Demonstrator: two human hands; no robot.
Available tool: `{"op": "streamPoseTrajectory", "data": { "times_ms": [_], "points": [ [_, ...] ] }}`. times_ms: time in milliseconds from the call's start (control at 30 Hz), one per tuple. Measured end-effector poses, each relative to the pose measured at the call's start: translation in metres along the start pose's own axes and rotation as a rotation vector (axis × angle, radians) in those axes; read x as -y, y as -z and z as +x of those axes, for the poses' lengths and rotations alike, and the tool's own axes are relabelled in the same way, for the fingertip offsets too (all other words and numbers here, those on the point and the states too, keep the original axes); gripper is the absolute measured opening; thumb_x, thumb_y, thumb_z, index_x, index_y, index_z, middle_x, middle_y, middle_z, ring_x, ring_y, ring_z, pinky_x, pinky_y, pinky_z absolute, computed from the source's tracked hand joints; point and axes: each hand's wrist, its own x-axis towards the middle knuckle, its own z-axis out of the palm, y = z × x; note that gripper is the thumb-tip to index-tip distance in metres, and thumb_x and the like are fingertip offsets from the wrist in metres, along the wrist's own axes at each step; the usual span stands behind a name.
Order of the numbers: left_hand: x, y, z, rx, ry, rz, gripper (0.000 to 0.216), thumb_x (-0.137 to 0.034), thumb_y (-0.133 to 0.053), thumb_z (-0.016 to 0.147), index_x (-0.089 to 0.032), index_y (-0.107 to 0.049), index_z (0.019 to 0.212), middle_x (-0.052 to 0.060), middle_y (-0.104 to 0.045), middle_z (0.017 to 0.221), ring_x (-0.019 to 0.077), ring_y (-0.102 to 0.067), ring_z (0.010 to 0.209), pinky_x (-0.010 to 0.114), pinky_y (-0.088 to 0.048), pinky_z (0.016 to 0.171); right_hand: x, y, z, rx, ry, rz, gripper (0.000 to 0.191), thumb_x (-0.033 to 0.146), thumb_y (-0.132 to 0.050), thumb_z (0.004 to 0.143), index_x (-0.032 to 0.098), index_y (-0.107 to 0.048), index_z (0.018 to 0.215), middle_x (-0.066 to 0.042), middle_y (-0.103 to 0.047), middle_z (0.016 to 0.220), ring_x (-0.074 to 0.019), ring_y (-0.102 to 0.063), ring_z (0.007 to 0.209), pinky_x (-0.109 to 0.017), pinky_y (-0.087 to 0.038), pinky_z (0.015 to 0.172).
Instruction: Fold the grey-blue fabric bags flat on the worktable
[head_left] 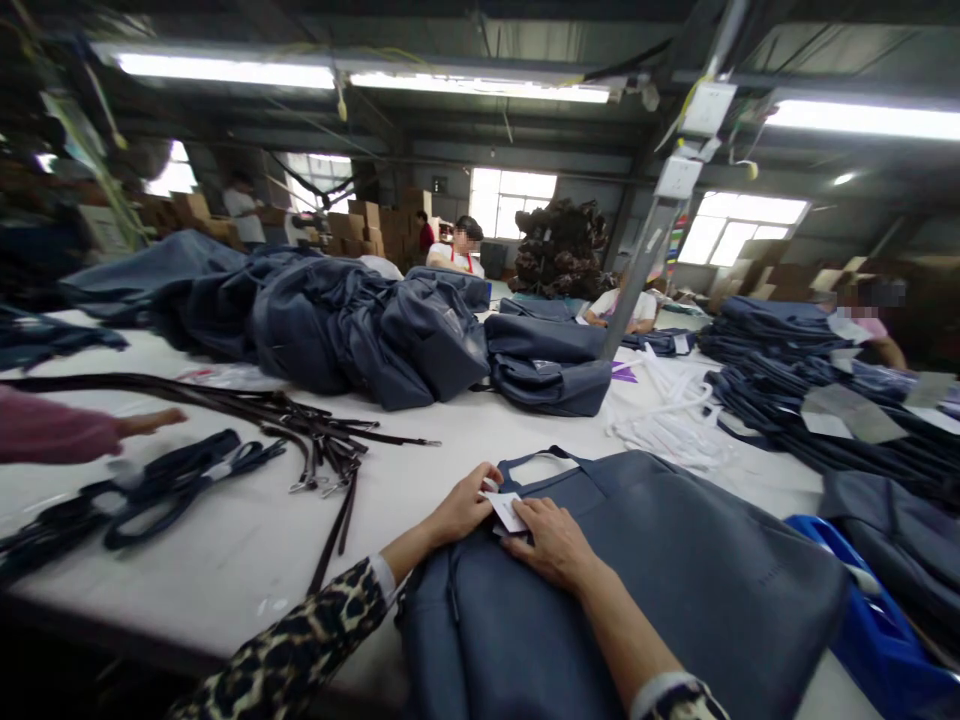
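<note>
A dark blue handbag (675,550) lies in front of me at the table's near edge, its handle (551,458) looped at the far side. My right hand (551,540) rests over the bag and pinches a white paper tag (506,512) between thumb and fingers. Close by, my left hand (469,503) is closed, its fingertips meeting at the tag's left edge beside the handle's base. Whatever sits between those left fingertips is too small to tell. Under the tag, a second pale edge shows beneath my right fingers.
Brown straps with metal clips (322,440) and dark blue straps (202,475) lie to the left, near another person's hand (154,420). Dark blue bags (360,320) are heaped behind. White strips (667,410), stacked bags (780,370) and a blue bin (877,620) stand right. A metal post (645,250) rises beyond.
</note>
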Motion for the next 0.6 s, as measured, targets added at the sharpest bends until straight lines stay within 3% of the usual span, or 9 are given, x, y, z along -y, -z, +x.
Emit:
{"op": "streamPoseTrajectory", "data": {
  "times_ms": [100, 167, 300, 400, 433, 500, 567, 600],
  "points": [
    [-0.013, 0.010, 0.004, -0.060, -0.041, 0.086, 0.031, -0.014, -0.043, 0.077, -0.019, -0.054, 0.105, 0.009, -0.060, 0.118, 0.0227, -0.055, 0.116, 0.043, -0.043, 0.103, 0.002, 0.001, -0.003, 0.012, 0.000, 0.015, 0.039, 0.041, -0.045, 0.094, 0.024, -0.056, 0.129, -0.010, -0.060, 0.128, -0.0293, -0.052, 0.115, -0.049, -0.042, 0.096],
    [-0.024, 0.009, 0.009, -0.024, -0.099, 0.150, 0.035, -0.022, -0.043, 0.085, -0.019, -0.055, 0.118, 0.009, -0.055, 0.133, 0.0231, -0.047, 0.129, 0.044, -0.033, 0.114, 0.003, -0.001, -0.006, 0.027, 0.002, 0.035, 0.044, 0.045, -0.046, 0.094, 0.024, -0.054, 0.132, -0.011, -0.058, 0.132, -0.0303, -0.051, 0.118, -0.051, -0.040, 0.099],
    [-0.032, -0.020, 0.007, 0.354, -0.119, 0.222, 0.053, -0.044, -0.036, 0.098, -0.023, -0.039, 0.147, 0.005, -0.040, 0.152, 0.0213, -0.035, 0.142, 0.041, -0.026, 0.120, 0.004, -0.001, -0.021, 0.080, -0.023, 0.104, 0.071, 0.065, -0.051, 0.087, 0.020, -0.046, 0.143, -0.014, -0.041, 0.151, -0.0340, -0.037, 0.137, -0.053, -0.034, 0.109],
    [-0.018, -0.042, -0.004, 0.574, -0.152, 0.413, 0.054, -0.048, -0.035, 0.100, -0.030, -0.033, 0.151, 0.002, -0.030, 0.157, 0.0241, -0.026, 0.146, 0.048, -0.017, 0.122, -0.001, 0.021, -0.052, 0.135, 0.011, 0.159, 0.069, 0.064, -0.058, 0.084, 0.021, -0.052, 0.138, -0.014, -0.042, 0.151, -0.0332, -0.035, 0.140, -0.051, -0.034, 0.110],
    [-0.012, -0.046, -0.007, 0.603, -0.184, 0.488, 0.055, -0.049, -0.038, 0.099, -0.032, -0.031, 0.151, 0.000, -0.027, 0.158, 0.0252, -0.022, 0.147, 0.050, -0.013, 0.122, -0.007, 0.033, -0.066, 0.106, 0.040, 0.186, 0.063, 0.060, -0.059, 0.086, 0.024, -0.054, 0.137, -0.011, -0.047, 0.148, -0.0306, -0.039, 0.138, -0.048, -0.036, 0.110],
    [-0.004, -0.048, -0.010, 0.626, -0.238, 0.596, 0.057, -0.051, -0.040, 0.099, -0.037, -0.025, 0.152, -0.002, -0.020, 0.159, 0.0261, -0.017, 0.148, 0.054, -0.010, 0.121, -0.027, 0.059, -0.101, -0.083, 0.018, 0.205, 0.052, 0.054, -0.055, 0.091, 0.029, -0.054, 0.136, -0.005, -0.055, 0.141, -0.0240, -0.046, 0.133, -0.041, -0.037, 0.110],
    [0.001, -0.046, -0.009, 0.632, -0.266, 0.649, 0.057, -0.051, -0.039, 0.099, -0.040, -0.020, 0.152, -0.003, -0.017, 0.159, 0.0262, -0.017, 0.148, 0.054, -0.011, 0.120, -0.057, 0.074, -0.138, -0.342, -0.207, 0.118, 0.052, 0.055, -0.048, 0.095, 0.030, -0.051, 0.140, -0.006, -0.053, 0.143, -0.0228, -0.041, 0.137, -0.041, -0.029, 0.115],
    [0.002, -0.045, -0.008, 0.634, -0.279, 0.669, 0.058, -0.051, -0.039, 0.099, -0.041, -0.018, 0.152, -0.004, -0.017, 0.159, 0.0263, -0.017, 0.148, 0.054, -0.012, 0.120, -0.074, 0.075, -0.155, -0.410, -0.359, 0.048, 0.055, 0.056, -0.044, 0.096, 0.028, -0.047, 0.143, -0.008, -0.048, 0.148, -0.0249, -0.035, 0.141, -0.045, -0.023, 0.117]
  ]
}}
